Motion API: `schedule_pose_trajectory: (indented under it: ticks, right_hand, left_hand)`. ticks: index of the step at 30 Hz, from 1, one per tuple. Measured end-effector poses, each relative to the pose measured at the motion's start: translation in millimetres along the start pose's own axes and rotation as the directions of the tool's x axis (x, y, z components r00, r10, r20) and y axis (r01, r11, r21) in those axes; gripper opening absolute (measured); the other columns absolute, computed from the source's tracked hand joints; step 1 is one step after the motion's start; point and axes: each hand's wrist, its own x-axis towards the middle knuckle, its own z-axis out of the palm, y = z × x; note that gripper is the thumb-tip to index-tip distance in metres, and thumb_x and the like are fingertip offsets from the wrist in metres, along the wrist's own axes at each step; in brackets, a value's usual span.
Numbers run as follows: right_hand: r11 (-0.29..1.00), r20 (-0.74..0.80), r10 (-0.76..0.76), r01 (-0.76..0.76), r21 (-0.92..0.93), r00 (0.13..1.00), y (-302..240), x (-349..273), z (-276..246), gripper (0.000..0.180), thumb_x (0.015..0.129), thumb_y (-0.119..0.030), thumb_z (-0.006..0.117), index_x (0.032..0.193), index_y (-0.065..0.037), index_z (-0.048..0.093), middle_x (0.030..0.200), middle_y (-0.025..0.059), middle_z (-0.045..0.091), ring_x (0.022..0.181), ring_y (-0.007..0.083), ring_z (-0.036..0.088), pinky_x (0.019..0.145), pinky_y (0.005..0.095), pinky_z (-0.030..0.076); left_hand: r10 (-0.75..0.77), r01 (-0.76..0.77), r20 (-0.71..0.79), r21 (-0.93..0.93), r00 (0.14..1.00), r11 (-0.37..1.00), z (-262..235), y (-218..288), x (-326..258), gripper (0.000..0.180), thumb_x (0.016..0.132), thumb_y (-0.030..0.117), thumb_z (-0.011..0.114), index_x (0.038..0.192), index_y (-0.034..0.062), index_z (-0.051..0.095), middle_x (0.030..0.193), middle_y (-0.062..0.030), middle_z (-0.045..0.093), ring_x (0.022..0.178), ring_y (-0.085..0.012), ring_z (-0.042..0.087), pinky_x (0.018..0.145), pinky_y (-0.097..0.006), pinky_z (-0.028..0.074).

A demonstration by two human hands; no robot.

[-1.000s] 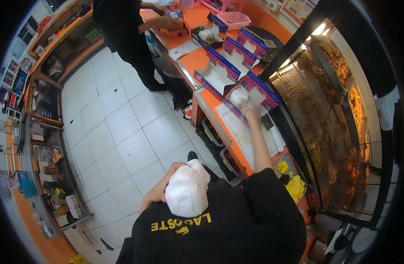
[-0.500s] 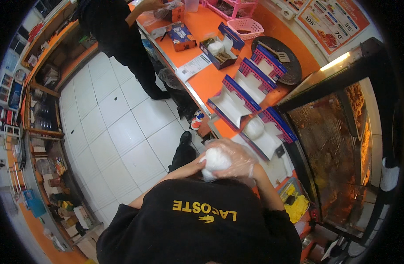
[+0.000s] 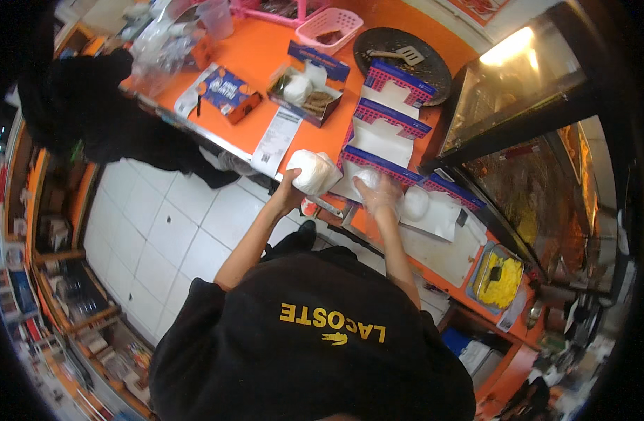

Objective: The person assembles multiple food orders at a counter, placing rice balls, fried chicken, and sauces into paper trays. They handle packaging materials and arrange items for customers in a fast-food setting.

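My left hand [image 3: 288, 193] is closed round a white paper-wrapped bundle [image 3: 313, 172], held beyond the counter's front edge; its paper flares at the right, and a second bundle may be behind it. In a clear plastic glove, my right hand [image 3: 383, 195] grips another white wrapped bundle [image 3: 367, 182] at an open blue and pink box [image 3: 381, 161] with a white inside. Whether that bundle rests on the box floor, I cannot tell. Just right of the glove, a similar bundle [image 3: 415, 203] sits in the nearest open box [image 3: 442, 216]. Two more open boxes [image 3: 385, 139] stand farther back.
Farther along the orange counter [image 3: 255, 49] are a filled box [image 3: 308, 91], an orange-blue box [image 3: 228, 95], a paper slip [image 3: 276, 140] and a pan [image 3: 434, 70] with a spatula. A glass food cabinet [image 3: 518, 168] borders the right, near a yellow food tray [image 3: 500, 277]. A person in black [image 3: 90, 119] stands left.
My hands have moved apart and forward from my chest. The left has carried its bundle up and left; the gloved right now has one at a box. The view has also shifted.
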Motion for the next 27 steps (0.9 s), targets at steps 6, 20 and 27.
schedule_pose_trajectory:
  ticks: [6,20,27]
  right_hand:
    - [1.000,-0.151,0.021,-0.021,0.008,0.988,-12.2,9.7,39.1,0.079,0.081,-0.053,0.058,0.131,0.005,0.040,0.133,0.0295,0.043,0.125,0.0409,0.042,0.106,0.0413,0.033]
    - [0.984,0.253,-0.165,0.141,0.113,0.953,-49.6,-41.5,-50.5,0.059,0.085,-0.030,0.061,0.135,-0.007,0.040,0.133,0.0186,0.045,0.123,0.0345,0.044,0.102,0.0440,0.038]
    - [0.649,-0.054,-0.745,0.704,-0.289,0.665,-145.8,-76.7,-106.7,0.063,0.075,-0.033,0.066,0.132,-0.017,0.044,0.132,0.0150,0.044,0.119,0.0328,0.047,0.100,0.0427,0.040]
  left_hand:
    - [-0.066,0.072,0.047,-0.140,0.997,0.988,-3.1,-4.8,33.0,0.071,0.084,0.052,0.050,0.139,0.0097,0.033,0.138,-0.0108,0.043,0.124,-0.0278,0.047,0.101,-0.045,0.039]
    - [0.028,-0.036,-0.037,-0.244,0.999,0.969,7.0,29.9,8.5,0.075,0.079,0.056,0.057,0.138,0.0149,0.034,0.135,-0.0103,0.045,0.123,-0.0277,0.047,0.098,-0.046,0.042]
    - [0.076,-0.092,0.057,0.349,0.995,0.933,75.8,81.3,12.1,0.066,0.087,0.039,0.060,0.139,0.0153,0.027,0.138,-0.0099,0.037,0.123,-0.0251,0.045,0.089,-0.042,0.050]
